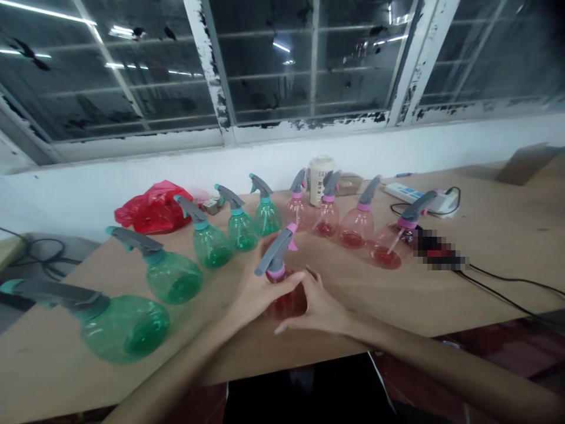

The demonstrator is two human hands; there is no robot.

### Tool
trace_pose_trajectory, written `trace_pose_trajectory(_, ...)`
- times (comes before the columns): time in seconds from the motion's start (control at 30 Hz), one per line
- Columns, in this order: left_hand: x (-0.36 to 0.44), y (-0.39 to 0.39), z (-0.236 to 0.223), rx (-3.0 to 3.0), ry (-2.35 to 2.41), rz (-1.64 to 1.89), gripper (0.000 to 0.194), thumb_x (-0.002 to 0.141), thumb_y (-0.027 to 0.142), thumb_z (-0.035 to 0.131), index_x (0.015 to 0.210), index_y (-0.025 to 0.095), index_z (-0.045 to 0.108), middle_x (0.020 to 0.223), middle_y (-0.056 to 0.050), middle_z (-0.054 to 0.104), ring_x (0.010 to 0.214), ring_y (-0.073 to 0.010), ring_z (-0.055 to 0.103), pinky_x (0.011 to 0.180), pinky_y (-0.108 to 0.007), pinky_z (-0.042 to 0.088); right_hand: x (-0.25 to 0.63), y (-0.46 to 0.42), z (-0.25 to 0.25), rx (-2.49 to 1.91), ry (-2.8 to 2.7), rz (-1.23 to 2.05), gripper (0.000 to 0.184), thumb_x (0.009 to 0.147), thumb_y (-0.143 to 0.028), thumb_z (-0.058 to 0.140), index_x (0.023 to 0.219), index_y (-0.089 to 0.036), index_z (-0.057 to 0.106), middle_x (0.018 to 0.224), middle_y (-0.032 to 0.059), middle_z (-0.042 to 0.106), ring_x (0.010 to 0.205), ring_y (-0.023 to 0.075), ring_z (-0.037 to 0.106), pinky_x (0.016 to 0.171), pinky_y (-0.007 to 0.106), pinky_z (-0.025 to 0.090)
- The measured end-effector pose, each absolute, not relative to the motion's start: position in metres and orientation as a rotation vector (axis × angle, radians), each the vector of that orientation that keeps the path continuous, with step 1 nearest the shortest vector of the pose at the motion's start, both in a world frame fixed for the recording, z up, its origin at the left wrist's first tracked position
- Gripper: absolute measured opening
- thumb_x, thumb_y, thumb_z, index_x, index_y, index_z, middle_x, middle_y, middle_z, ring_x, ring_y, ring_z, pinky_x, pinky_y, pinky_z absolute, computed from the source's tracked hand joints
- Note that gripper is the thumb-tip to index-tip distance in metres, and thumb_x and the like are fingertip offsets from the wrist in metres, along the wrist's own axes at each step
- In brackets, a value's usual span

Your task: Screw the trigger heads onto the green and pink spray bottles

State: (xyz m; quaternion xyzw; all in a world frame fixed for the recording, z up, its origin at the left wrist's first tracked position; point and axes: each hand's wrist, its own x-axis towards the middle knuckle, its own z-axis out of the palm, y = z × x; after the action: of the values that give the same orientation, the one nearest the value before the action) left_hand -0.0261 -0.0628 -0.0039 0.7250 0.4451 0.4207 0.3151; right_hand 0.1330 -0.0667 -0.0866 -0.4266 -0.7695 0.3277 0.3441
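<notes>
A pink spray bottle [282, 259] with a grey trigger head stands on the wooden table [485, 247] right in front of me. My left hand [256, 291] wraps round its neck and left side. My right hand [320, 306] cups its body from the right, fingers curled against it. Several green spray bottles curve away to the left, the nearest one [123, 327] large in view. Several more pink spray bottles [353, 227] stand in a row behind, to the right.
A red plastic bag [152, 209] lies at the back left by the wall. A white jar [320, 176] stands behind the bottles. A power strip [419, 197] and black cables [507, 282] run over the right side. Windows fill the wall above.
</notes>
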Motion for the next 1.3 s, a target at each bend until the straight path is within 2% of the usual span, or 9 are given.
trace_pose_trajectory(0.1,-0.026,-0.059,-0.004,1.883,1.117,1.144,0.066,0.073,0.033,0.077,0.131,0.026,0.048,0.12,-0.007,0.064,0.106,-0.027,0.063,0.094,-0.046,0.049,0.123,-0.057,-0.085,-1.067,-2.024,0.833,0.096,0.053,-0.058,0.086,0.136,-0.028,0.047,0.126,0.0087,0.057,0.124,0.0342,0.049,0.109,0.057,0.032)
trace_pose_trajectory(0.3,-0.022,-0.044,0.004,1.836,1.088,1.035,0.048,0.075,0.037,0.074,0.118,0.021,0.059,0.085,-0.001,0.067,0.065,-0.0162,0.061,0.062,-0.032,0.052,0.126,-0.044,-0.076,-0.984,-2.122,0.807,0.093,0.053,-0.05,0.088,0.135,-0.027,0.052,0.122,0.0087,0.059,0.115,0.0348,0.054,0.099,0.054,0.045)
trace_pose_trajectory(0.43,-0.016,-0.029,0.001,1.888,0.958,1.06,0.032,0.077,0.033,0.071,0.106,0.021,0.064,0.106,-0.006,0.07,0.095,-0.0224,0.066,0.081,-0.036,0.054,0.135,-0.033,-0.073,-1.006,-2.157,0.817,0.109,0.049,-0.055,0.088,0.144,-0.028,0.042,0.136,0.0113,0.051,0.128,0.0386,0.045,0.104,0.059,0.039)
trace_pose_trajectory(0.53,-0.013,-0.021,-0.004,1.902,0.983,1.104,0.024,0.08,0.032,0.068,0.101,0.02,0.064,0.103,-0.006,0.071,0.094,-0.0219,0.067,0.084,-0.036,0.054,0.148,-0.02,-0.07,-1.013,-2.219,0.847,0.117,0.049,-0.057,0.087,0.149,-0.025,0.034,0.147,0.0145,0.042,0.139,0.0407,0.031,0.112,0.062,0.029)
trace_pose_trajectory(0.63,-0.012,-0.02,-0.006,1.904,0.996,1.12,0.023,0.081,0.032,0.065,0.1,0.02,0.063,0.091,-0.004,0.072,0.079,-0.0185,0.068,0.076,-0.034,0.055,0.168,-0.001,-0.064,-0.881,-2.334,0.982,0.102,0.053,-0.054,0.087,0.142,-0.026,0.046,0.141,0.0104,0.051,0.138,0.0366,0.038,0.114,0.056,0.029)
trace_pose_trajectory(0.83,-0.002,-0.019,-0.006,1.896,1.012,1.164,0.017,0.08,0.028,0.063,0.095,0.021,0.064,0.074,0.0,0.068,0.071,-0.0166,0.067,0.066,-0.029,0.054,0.2,0.043,-0.091,-0.838,-1.851,1.306,0.046,0.073,-0.051,0.074,0.108,-0.022,0.069,0.102,0.0052,0.073,0.096,0.0237,0.069,0.093,0.044,0.052)
trace_pose_trajectory(0.93,0.01,-0.013,-0.011,1.912,0.978,1.179,0.015,0.082,0.027,0.062,0.095,0.02,0.064,0.075,-0.001,0.069,0.077,-0.0179,0.068,0.069,-0.029,0.055,0.2,0.053,-0.112,-0.927,-1.632,1.167,0.042,0.087,-0.055,0.056,0.102,-0.018,0.068,0.098,0.0082,0.073,0.088,0.0223,0.071,0.087,0.043,0.054)
trace_pose_trajectory(1.13,0.019,-0.005,-0.017,1.96,0.851,1.189,0.022,0.083,0.023,0.062,0.104,0.02,0.064,0.1,-0.007,0.072,0.09,-0.0202,0.069,0.085,-0.037,0.055,0.196,0.038,-0.116,-1.009,-1.695,0.858,0.022,0.086,-0.037,0.064,0.098,-0.021,0.072,0.104,0.0062,0.074,0.096,0.0243,0.068,0.095,0.043,0.049)
trace_pose_trajectory(1.3,0.016,-0.007,-0.013,2.021,0.866,1.184,0.019,0.083,0.025,0.062,0.102,0.02,0.064,0.093,-0.004,0.071,0.079,-0.0173,0.067,0.073,-0.032,0.055,0.193,0.028,-0.107,-0.997,-1.968,0.499,0.027,0.091,-0.026,0.053,0.112,-0.025,0.069,0.116,0.0063,0.071,0.112,0.0237,0.065,0.099,0.042,0.049)
